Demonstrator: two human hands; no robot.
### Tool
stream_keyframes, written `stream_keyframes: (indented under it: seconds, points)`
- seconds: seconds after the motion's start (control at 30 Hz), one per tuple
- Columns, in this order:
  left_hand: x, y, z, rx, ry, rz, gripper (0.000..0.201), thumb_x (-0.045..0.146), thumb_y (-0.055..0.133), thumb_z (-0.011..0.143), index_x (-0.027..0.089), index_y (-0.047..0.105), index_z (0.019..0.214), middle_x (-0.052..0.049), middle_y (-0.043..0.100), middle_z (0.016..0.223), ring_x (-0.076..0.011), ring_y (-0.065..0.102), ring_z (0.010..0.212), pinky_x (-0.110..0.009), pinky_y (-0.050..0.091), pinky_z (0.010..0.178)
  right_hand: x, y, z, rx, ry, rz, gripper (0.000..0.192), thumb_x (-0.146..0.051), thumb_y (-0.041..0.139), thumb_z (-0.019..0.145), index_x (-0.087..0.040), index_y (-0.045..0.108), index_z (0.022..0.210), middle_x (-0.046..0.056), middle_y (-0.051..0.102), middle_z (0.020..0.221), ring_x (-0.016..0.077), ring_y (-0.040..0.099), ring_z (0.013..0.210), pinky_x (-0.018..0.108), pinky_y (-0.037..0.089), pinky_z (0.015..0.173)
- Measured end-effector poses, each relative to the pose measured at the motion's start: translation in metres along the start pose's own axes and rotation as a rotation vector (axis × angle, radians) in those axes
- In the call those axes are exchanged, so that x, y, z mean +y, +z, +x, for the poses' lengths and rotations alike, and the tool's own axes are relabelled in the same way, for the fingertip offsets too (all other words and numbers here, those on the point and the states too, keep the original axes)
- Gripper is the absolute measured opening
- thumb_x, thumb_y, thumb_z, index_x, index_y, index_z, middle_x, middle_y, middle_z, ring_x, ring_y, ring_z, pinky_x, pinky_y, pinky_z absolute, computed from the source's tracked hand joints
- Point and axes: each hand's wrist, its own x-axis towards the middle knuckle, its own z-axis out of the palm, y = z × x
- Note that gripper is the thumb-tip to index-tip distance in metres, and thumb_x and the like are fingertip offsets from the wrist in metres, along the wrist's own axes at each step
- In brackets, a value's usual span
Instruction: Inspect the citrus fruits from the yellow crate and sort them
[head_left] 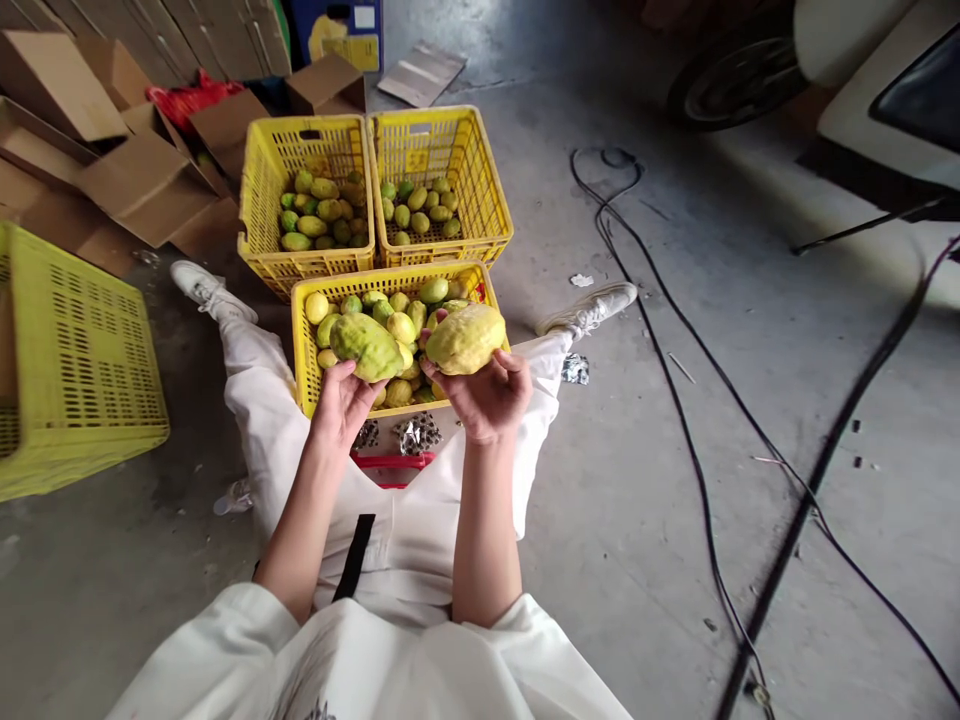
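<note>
The green fruit [365,345] in the left hand [341,400] has a bumpy, matt skin; the yellow fruit [465,338] in the right hand [487,395] looks just as rough and dull. The crates [304,380] are yellow plastic, moulded in an open lattice, slightly glossy; the boxes [142,185] are plain brown cardboard, matt; the floor [675,480] is grey concrete, smooth but stained; the trousers [255,385] are white cloth, creased; the cables [675,380] have black, dull sheathing.

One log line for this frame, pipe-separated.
left hand: holds green fruit | right hand: holds yellow fruit | both over near crate | two crates behind
</note>
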Motion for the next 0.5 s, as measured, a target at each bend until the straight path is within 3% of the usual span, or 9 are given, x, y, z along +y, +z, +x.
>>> stream_keyframes:
  seconds: [0.2, 0.3, 0.4, 0.5]
  points:
    - [0.0, -0.007, 0.003, -0.041, -0.005, 0.003, 0.054, 0.028, 0.081, 0.074, 0.023, 0.065, 0.125, -0.011, 0.075, 0.129, -0.034, 0.061, 0.138, -0.046, 0.058, 0.108, 0.005, -0.004, 0.003, -0.021, 0.011, 0.036, 0.043, -0.054, 0.068, 0.075, -0.033, 0.065, 0.113, 0.001, 0.075, 0.097, 0.0276, 0.074, 0.105, 0.052, 0.065, 0.091]
    - [-0.001, -0.011, 0.005, -0.066, 0.033, 0.049, 0.049, 0.025, 0.087, 0.069, 0.022, 0.069, 0.114, -0.011, 0.079, 0.119, -0.0337, 0.065, 0.133, -0.047, 0.057, 0.107, 0.006, -0.006, 0.003, -0.034, 0.007, 0.025, 0.043, -0.053, 0.073, 0.072, -0.032, 0.065, 0.109, 0.0, 0.076, 0.098, 0.0239, 0.075, 0.093, 0.046, 0.067, 0.088]
    - [-0.002, -0.011, 0.005, -0.071, 0.05, 0.083, 0.041, 0.023, 0.09, 0.064, 0.021, 0.071, 0.1, -0.008, 0.081, 0.102, -0.032, 0.07, 0.123, -0.046, 0.057, 0.107, 0.006, -0.008, 0.002, 0.005, 0.018, -0.037, 0.038, -0.048, 0.073, 0.075, -0.03, 0.065, 0.108, 0.001, 0.078, 0.105, 0.0256, 0.076, 0.104, 0.045, 0.068, 0.087]
    - [-0.003, -0.008, 0.003, -0.012, 0.031, 0.093, 0.032, 0.022, 0.087, 0.062, 0.019, 0.068, 0.088, -0.005, 0.079, 0.087, -0.0305, 0.073, 0.117, -0.044, 0.056, 0.108, 0.004, -0.006, 0.001, 0.037, 0.039, -0.039, 0.041, -0.057, 0.064, 0.082, -0.03, 0.066, 0.112, 0.005, 0.078, 0.107, 0.0318, 0.07, 0.123, 0.057, 0.064, 0.094]
